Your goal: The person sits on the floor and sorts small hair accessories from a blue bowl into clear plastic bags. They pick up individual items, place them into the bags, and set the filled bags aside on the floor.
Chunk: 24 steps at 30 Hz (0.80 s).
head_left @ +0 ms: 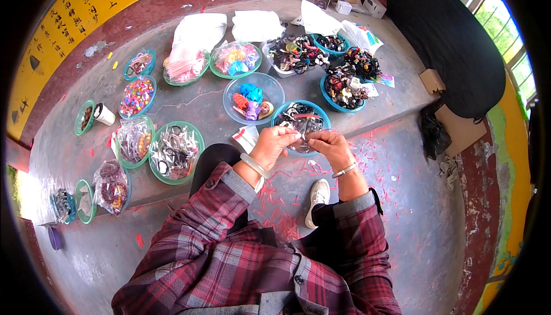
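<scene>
My left hand and my right hand meet in front of me, thumb and fingers of each pinched together. A small pale piece shows at the left fingertips; its kind is too small to make out. What the right fingertips hold is hidden. Just beyond and partly beneath the hands stands a blue basin of dark, tangled bands, with a thin red strip across them. Behind it, a clear blue bowl contains blue, orange and purple bundles. A white and red packet lies beside my left hand.
Several basins stand on the raised grey ledge, including a green basin of bagged dark bands and a blue basin of dark hair ties. Red scraps litter the floor near my shoe. A black padded board leans at right.
</scene>
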{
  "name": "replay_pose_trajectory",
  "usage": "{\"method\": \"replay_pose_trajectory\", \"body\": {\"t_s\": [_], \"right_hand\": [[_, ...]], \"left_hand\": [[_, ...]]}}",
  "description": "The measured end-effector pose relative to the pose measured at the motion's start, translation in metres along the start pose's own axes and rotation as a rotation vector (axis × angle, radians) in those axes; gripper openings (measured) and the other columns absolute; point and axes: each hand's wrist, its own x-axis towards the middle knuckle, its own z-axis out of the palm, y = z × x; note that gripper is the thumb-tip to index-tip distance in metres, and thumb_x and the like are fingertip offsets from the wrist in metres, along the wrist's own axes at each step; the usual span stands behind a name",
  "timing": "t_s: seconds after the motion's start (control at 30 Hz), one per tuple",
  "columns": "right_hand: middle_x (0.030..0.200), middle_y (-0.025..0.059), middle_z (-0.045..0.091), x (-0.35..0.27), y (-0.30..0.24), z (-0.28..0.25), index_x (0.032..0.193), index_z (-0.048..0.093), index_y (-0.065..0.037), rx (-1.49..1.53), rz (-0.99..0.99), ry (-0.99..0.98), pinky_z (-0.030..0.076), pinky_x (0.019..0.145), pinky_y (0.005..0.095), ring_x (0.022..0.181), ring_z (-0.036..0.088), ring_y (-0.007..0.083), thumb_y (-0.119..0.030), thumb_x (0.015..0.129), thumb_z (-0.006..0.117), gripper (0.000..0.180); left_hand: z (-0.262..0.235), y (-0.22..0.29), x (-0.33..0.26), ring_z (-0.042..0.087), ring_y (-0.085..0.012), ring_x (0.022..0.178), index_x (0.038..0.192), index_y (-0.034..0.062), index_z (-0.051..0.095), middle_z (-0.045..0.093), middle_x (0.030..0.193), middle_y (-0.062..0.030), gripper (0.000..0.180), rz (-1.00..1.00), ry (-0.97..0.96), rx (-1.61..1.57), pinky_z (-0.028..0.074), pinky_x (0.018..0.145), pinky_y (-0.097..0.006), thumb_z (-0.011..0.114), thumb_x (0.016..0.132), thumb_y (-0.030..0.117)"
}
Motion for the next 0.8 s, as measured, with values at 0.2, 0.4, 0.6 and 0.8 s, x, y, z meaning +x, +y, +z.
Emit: {"method": "replay_pose_trajectory", "body": {"t_s": [0.2, 0.4, 0.6, 0.8], "right_hand": [[0.086, 0.0027, 0.057, -0.005, -0.022, 0.009, 0.093, 0.06, -0.002, -0.022, -0.254, 0.293, 0.045, 0.069, 0.0248, 0.085, 0.055, 0.013, 0.002, 0.069, 0.064, 0.025], [0.102, 0.0094, 0.052, -0.009, -0.028, 0.01, 0.087, 0.063, -0.008, -0.421, -0.526, 0.272, 0.043, 0.081, 0.0314, 0.097, 0.052, 0.0218, -0.004, 0.063, 0.067, 0.025], [0.108, 0.0123, 0.051, -0.009, -0.025, 0.011, 0.086, 0.064, -0.007, -0.567, -0.467, 0.217, 0.043, 0.082, 0.0323, 0.099, 0.052, 0.025, -0.005, 0.063, 0.067, 0.023], [0.109, 0.0134, 0.051, -0.008, -0.023, 0.009, 0.082, 0.064, -0.008, -0.636, -0.449, 0.159, 0.044, 0.082, 0.0328, 0.101, 0.051, 0.0263, -0.006, 0.063, 0.066, 0.019]], "left_hand": [[0.001, 0.001, -0.001, 0.054, -0.0059, 0.056, 0.086, -0.0015, 0.062, 0.064, 0.074, -0.0048, 0.017, 0.05, 0.037, 0.18, 0.037, 0.043, -0.017, 0.06, 0.079, 0.014], [0.002, -0.003, -0.001, 0.049, -0.0044, 0.049, 0.081, 0.0004, 0.064, 0.062, 0.068, -0.0016, 0.014, 0.142, 0.04, 0.33, 0.038, 0.041, -0.018, 0.061, 0.078, 0.014], [0.003, -0.006, -0.001, 0.05, -0.0047, 0.05, 0.08, 0.0023, 0.065, 0.061, 0.065, -0.0008, 0.011, 0.266, 0.04, 0.509, 0.04, 0.042, -0.019, 0.062, 0.075, 0.012], [0.002, -0.007, -0.002, 0.055, -0.0064, 0.053, 0.081, 0.0027, 0.065, 0.061, 0.067, -0.0017, 0.011, 0.295, 0.013, 0.555, 0.045, 0.044, -0.021, 0.06, 0.075, 0.011]]}}
